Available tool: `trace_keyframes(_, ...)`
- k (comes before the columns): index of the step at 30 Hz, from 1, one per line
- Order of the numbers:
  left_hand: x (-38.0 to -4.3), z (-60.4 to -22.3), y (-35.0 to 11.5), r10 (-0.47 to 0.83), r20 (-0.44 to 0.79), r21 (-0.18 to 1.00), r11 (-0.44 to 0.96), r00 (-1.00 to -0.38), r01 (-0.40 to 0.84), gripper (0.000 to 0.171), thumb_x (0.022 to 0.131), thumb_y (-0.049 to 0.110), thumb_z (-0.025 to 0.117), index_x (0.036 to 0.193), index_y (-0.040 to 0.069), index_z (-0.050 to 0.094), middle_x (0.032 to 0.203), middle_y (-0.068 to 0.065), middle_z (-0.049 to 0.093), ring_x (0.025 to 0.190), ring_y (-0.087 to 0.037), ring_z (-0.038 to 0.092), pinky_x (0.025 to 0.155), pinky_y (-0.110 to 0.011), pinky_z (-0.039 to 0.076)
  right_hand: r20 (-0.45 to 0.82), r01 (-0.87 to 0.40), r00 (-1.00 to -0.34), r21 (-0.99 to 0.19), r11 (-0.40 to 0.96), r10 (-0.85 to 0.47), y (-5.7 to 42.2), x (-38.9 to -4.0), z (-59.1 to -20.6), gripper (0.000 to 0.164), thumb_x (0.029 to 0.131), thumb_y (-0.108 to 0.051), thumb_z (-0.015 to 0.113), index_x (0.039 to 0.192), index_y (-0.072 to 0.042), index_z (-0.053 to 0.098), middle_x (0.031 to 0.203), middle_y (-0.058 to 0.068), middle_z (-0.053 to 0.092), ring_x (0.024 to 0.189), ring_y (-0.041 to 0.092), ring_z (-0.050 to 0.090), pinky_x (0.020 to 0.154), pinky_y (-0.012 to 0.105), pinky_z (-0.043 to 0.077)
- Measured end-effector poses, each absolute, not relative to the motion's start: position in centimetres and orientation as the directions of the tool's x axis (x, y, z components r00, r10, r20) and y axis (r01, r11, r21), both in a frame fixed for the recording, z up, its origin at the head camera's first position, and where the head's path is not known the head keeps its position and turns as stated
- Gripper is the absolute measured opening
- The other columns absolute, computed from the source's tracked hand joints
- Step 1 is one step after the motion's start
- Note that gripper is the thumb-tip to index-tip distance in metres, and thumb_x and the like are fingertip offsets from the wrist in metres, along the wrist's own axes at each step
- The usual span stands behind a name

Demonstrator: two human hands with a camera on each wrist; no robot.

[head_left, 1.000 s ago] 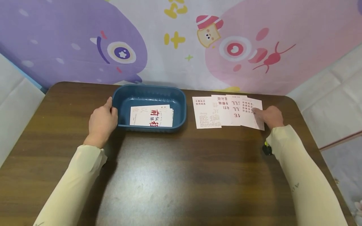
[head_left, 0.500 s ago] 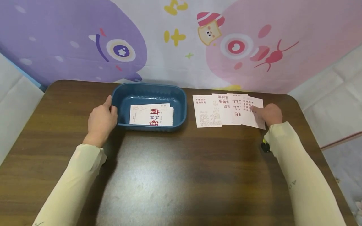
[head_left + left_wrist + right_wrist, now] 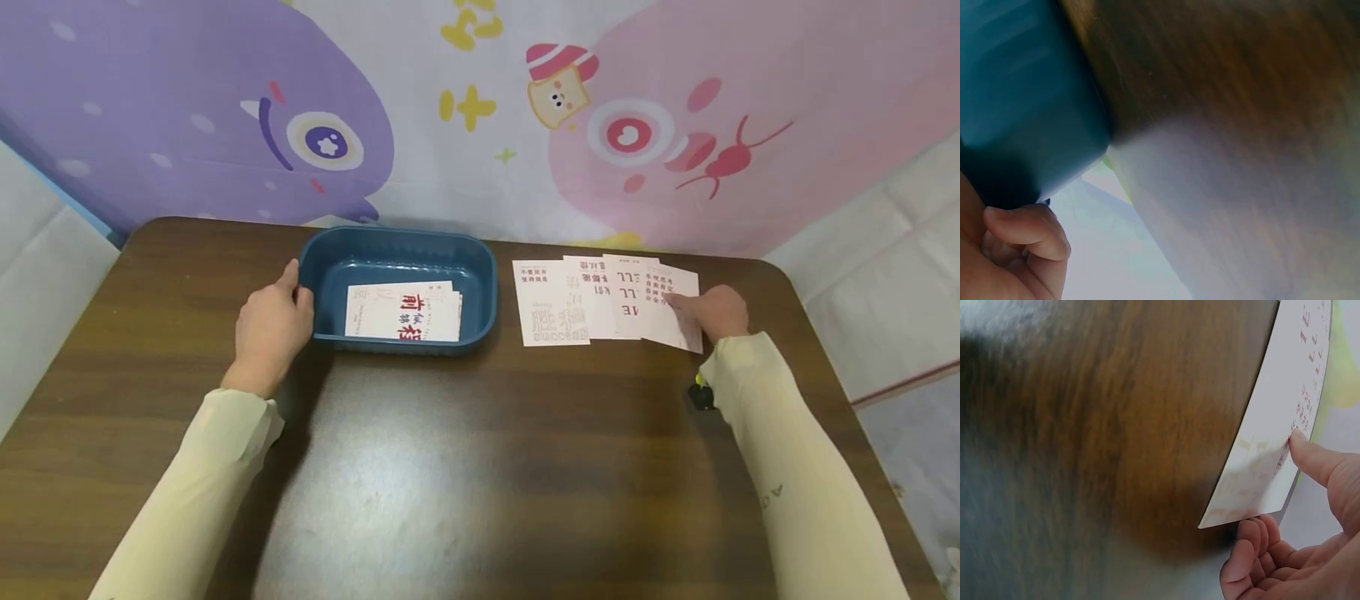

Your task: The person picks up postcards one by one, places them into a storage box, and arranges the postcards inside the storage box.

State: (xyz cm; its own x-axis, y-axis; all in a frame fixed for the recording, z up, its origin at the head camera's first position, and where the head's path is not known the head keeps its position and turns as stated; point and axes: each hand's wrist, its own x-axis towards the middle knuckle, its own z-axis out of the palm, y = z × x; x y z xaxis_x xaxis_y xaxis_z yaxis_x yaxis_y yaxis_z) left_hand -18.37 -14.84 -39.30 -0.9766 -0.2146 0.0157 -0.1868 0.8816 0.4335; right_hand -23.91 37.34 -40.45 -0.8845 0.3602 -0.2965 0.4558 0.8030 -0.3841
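My left hand (image 3: 272, 332) holds the left end of a dark blue plastic bin (image 3: 480, 312), its fingers curled at the wall in the left wrist view. Inside the bin lies a small stack of white cards (image 3: 401, 312) printed in red and blue. To the right, several overlapping cards with red print lie fanned in a row. My right hand (image 3: 716, 312) pinches the rightmost card (image 3: 670, 321). In the right wrist view the thumb (image 3: 1313, 456) lies on that card's face, and the other fingers curl at its edge, their tips partly hidden.
A brown wooden table (image 3: 480, 467) carries everything. Behind its far edge hangs a cloth (image 3: 465, 183) with purple and pink cartoon figures. The leftmost fanned card (image 3: 551, 304) lies a short gap from the bin's right wall. A small black object (image 3: 702, 397) shows under the right cuff.
The whole head view shifts slightly up and down. Both hands, the bin and the cards keep nearly the same places; the right forearm has swung slightly left.
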Motion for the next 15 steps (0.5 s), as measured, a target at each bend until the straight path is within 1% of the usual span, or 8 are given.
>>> trace_keyframes(2, -18.29, -39.3, -14.82, -0.218, 0.016, 0.437, 0.879, -0.976, -0.19, 0.05, 0.09, 0.022, 0.03, 0.138, 0.008, 0.029, 0.081, -0.027, 0.059, 0.056, -0.028, 0.043, 0.05, -0.037, 0.033, -0.324, 0.485, -0.868, -0.385, 0.785, 0.376, 37.33, -23.89, -40.53, 0.065, 0.076, -0.049, 0.056, 0.103, 0.01, 0.051, 0.089, 0.015, 0.049, 0.076, 0.025, 0.043, 0.061, 0.031, 0.038)
trace_keyframes(4, -18.26, -39.29, -14.82, -0.22, 0.018, 0.438, 0.879, -0.975, -0.19, 0.05, 0.09, 0.023, 0.03, 0.138, 0.008, 0.03, 0.087, -0.028, 0.059, 0.057, -0.029, 0.044, 0.051, -0.038, 0.034, -0.352, 0.513, -0.849, -0.377, 0.771, 0.393, 37.27, -23.96, -40.59, 0.07, 0.076, -0.051, 0.055, 0.109, 0.011, 0.049, 0.095, 0.018, 0.049, 0.079, 0.025, 0.043, 0.063, 0.033, 0.04)
trace_keyframes(7, -18.28, -39.3, -14.82, -0.218, 0.02, 0.436, 0.88, -0.976, -0.188, 0.05, 0.09, 0.022, 0.03, 0.138, 0.008, 0.03, 0.098, -0.031, 0.057, 0.06, -0.031, 0.045, 0.055, -0.041, 0.036, -0.404, 0.574, -0.807, -0.368, 0.731, 0.43, 37.33, -24.2, -40.71, 0.079, 0.077, -0.053, 0.052, 0.121, 0.012, 0.041, 0.111, 0.023, 0.047, 0.088, 0.028, 0.043, 0.071, 0.038, 0.041)
trace_keyframes(9, -18.31, -39.32, -14.81, -0.219, 0.018, 0.436, 0.88, -0.976, -0.189, 0.05, 0.089, 0.022, 0.03, 0.138, 0.008, 0.03, 0.099, -0.031, 0.057, 0.061, -0.031, 0.046, 0.056, -0.043, 0.037, -0.424, 0.609, -0.783, -0.373, 0.7, 0.455, 37.4, -24.37, -40.73, 0.084, 0.077, -0.054, 0.051, 0.127, 0.011, 0.035, 0.121, 0.025, 0.043, 0.094, 0.03, 0.042, 0.08, 0.042, 0.041)
trace_keyframes(12, -18.32, -39.36, -14.83, -0.219, 0.018, 0.436, 0.88, -0.976, -0.19, 0.05, 0.089, 0.022, 0.03, 0.138, 0.008, 0.03, 0.102, -0.031, 0.057, 0.061, -0.032, 0.046, 0.057, -0.044, 0.038, -0.436, 0.64, -0.764, -0.423, 0.642, 0.475, 37.57, -24.55, -40.72, 0.083, 0.08, -0.048, 0.052, 0.133, 0.01, 0.025, 0.131, 0.026, 0.036, 0.105, 0.032, 0.039, 0.093, 0.045, 0.036)
trace_keyframes(14, -18.31, -39.35, -14.85, -0.22, 0.017, 0.437, 0.879, -0.975, -0.19, 0.05, 0.089, 0.022, 0.03, 0.138, 0.008, 0.03, 0.097, -0.03, 0.058, 0.06, -0.031, 0.045, 0.056, -0.043, 0.037, -0.44, 0.643, -0.764, -0.462, 0.611, 0.472, 37.68, -24.61, -40.67, 0.083, 0.081, -0.042, 0.052, 0.135, 0.011, 0.018, 0.136, 0.026, 0.03, 0.114, 0.033, 0.036, 0.099, 0.046, 0.031)
trace_keyframes(15, -18.29, -39.31, -14.84, -0.219, 0.018, 0.438, 0.879, -0.976, -0.189, 0.05, 0.089, 0.022, 0.03, 0.138, 0.008, 0.03, 0.094, -0.03, 0.059, 0.06, -0.03, 0.045, 0.055, -0.042, 0.037, -0.44, 0.644, -0.764, -0.477, 0.597, 0.472, 37.69, -24.64, -40.68, 0.079, 0.082, -0.038, 0.051, 0.135, 0.011, 0.018, 0.137, 0.026, 0.03, 0.115, 0.033, 0.035, 0.1, 0.045, 0.03)
